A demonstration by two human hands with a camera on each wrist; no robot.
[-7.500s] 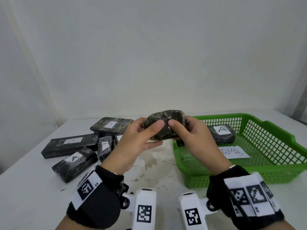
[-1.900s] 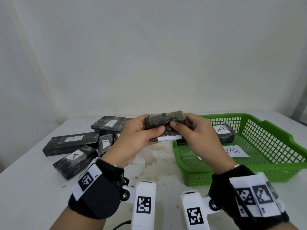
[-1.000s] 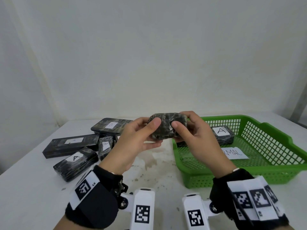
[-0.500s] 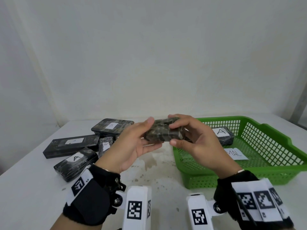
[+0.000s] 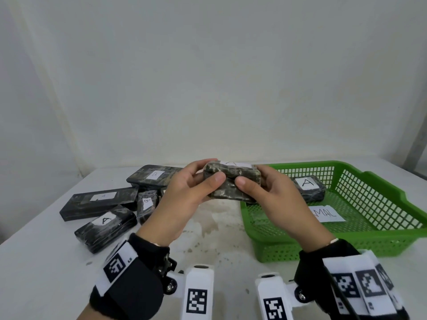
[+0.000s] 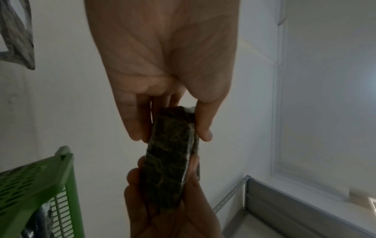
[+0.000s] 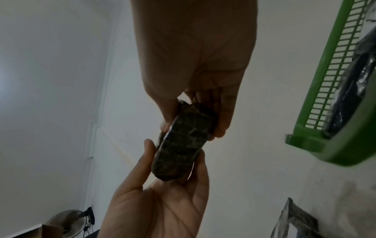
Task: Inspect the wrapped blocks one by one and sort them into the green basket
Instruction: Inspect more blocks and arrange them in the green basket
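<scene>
A dark wrapped block [image 5: 233, 181] is held in the air between both hands, just left of the green basket [image 5: 323, 245]. My left hand [image 5: 211, 172] grips its left end, thumb on the near face. My right hand [image 5: 251, 179] grips the right end the same way. A white label shows on the block's top far edge. The left wrist view shows the block [image 6: 173, 157] edge-on between thumb and fingers; so does the right wrist view, block [image 7: 183, 148]. One block labelled A [image 5: 308, 187] lies in the basket.
Several wrapped blocks lie on the white table at the left: one marked A [image 5: 105, 227], a long one [image 5: 99, 202], one marked B [image 5: 154, 176]. A paper label [image 5: 327, 213] lies on the basket floor. A wall stands behind the table.
Both hands have kept turning the block in place; its white label, hidden half a second ago, now shows on the top far edge. The blocks on the table and in the basket have not moved.
</scene>
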